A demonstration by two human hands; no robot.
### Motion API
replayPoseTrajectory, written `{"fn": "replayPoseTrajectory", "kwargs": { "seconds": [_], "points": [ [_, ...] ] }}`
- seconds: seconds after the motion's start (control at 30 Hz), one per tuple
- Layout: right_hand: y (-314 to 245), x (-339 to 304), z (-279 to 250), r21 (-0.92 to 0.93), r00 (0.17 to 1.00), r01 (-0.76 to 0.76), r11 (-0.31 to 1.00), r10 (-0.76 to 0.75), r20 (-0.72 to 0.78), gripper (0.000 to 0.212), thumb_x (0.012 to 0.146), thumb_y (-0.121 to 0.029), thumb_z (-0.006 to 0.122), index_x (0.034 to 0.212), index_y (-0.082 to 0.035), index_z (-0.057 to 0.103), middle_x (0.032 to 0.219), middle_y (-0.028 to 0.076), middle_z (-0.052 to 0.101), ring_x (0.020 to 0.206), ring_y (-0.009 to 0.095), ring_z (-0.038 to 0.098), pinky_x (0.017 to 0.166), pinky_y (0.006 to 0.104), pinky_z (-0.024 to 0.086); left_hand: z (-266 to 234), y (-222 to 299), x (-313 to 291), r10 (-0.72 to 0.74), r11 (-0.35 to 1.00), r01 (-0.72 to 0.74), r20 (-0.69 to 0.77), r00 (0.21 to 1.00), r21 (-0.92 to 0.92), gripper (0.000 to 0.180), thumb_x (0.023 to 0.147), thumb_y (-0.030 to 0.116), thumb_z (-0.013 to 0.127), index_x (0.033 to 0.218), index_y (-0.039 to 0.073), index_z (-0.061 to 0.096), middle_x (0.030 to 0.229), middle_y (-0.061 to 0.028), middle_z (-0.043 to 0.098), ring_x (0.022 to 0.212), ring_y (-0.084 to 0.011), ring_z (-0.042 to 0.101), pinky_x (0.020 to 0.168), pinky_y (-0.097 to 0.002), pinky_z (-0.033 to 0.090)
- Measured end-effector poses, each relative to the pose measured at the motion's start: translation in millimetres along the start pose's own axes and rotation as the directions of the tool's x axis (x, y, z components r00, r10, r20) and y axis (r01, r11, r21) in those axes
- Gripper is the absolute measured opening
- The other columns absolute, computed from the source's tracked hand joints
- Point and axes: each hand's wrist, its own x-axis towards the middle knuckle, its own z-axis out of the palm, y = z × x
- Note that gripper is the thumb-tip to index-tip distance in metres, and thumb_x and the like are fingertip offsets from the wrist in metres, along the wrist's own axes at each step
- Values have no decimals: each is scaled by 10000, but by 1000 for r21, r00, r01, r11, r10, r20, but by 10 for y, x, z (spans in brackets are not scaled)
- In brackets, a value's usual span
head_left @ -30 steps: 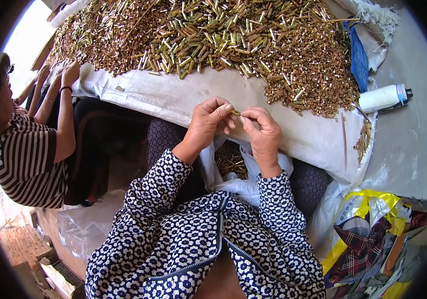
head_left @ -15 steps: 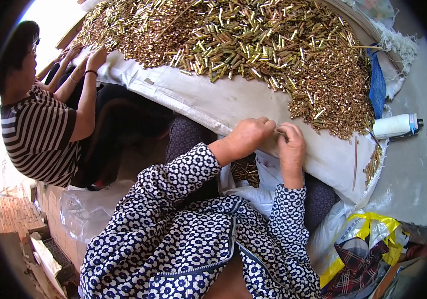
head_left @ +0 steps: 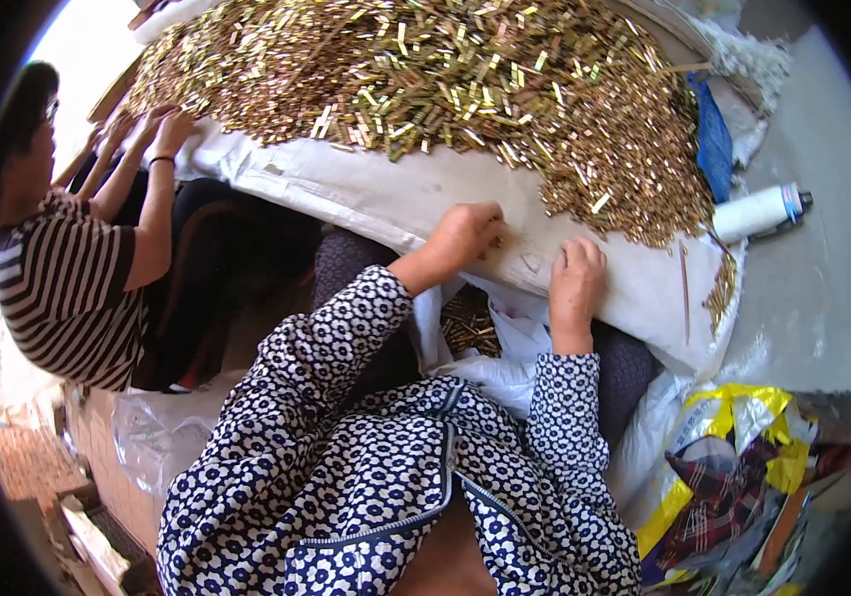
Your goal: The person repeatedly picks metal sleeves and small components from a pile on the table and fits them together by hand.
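My left hand (head_left: 459, 238) hovers at the near edge of the cloth-covered table, fingers curled. Something small and brownish shows at its fingertips, too blurred to name. My right hand (head_left: 576, 282) is apart from it, to the right, over the pale cloth (head_left: 386, 184). Its fingers are bent and pressed together; whatever they hold, if anything, is hidden. Beyond both hands spreads a heap of small brass-coloured metal pieces (head_left: 634, 169), with longer slim tube-like ones (head_left: 445, 89) in its middle. Below my hands, an open white sack (head_left: 520, 333) contains similar slim pieces (head_left: 469, 323).
A co-worker in a striped shirt (head_left: 63, 278) sits at the left, hands at the heap's edge. A white bottle (head_left: 761, 213) lies at the right, near a thin brown stick (head_left: 685, 293) and a small group of pieces (head_left: 720, 295). A yellow bag (head_left: 743, 412) stands lower right.
My hands were together at the fingertips and are now apart. The left has moved left; the right has stayed near the table edge. The whole view has shifted slightly.
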Motion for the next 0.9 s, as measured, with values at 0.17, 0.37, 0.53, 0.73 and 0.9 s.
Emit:
{"fn": "replayPoseTrajectory", "kwargs": {
  "seconds": [0.17,0.37,0.53,0.73,0.9],
  "points": [
    [75,-33,-71,44,1000,-12,999,12,13,112,707,-18,571,806,-64,598,871,83,569,850,272,534,730,354,452,-11,-3,-2,26,1000,-26,0,1000,14,96,852,98,530,813,12,546,620,-39,583,463,-80,517,418,-224,417],
    [141,13,-105,156,994,100,983,-93,-51,81,700,-13,573,773,-48,579,846,78,563,811,262,537,689,346,457,-42,158,41,36,996,-37,17,999,77,108,863,123,528,830,24,555,601,-20,563,471,-67,514,418,-205,405],
    [138,79,-128,60,989,142,988,-144,37,101,692,-1,594,781,-35,559,858,80,560,832,257,537,721,355,456,-165,442,43,72,995,-66,-77,994,69,132,879,145,515,850,23,556,634,-29,577,481,-68,516,420,-196,402],
    [-208,174,-197,575,999,3,818,18,-31,174,696,-5,641,854,-33,574,860,72,571,766,209,574,676,304,480,-5,314,-39,-186,851,107,-105,977,-514,155,897,178,499,902,26,531,757,-71,616,555,-93,557,452,-188,431],
    [-213,63,-23,848,959,-282,448,138,246,118,752,4,616,859,-25,576,798,59,583,676,128,576,593,244,474,226,314,-120,-256,735,165,-44,966,-658,138,894,154,499,918,20,519,740,-48,587,587,-94,559,484,-194,449]
  ]
}}
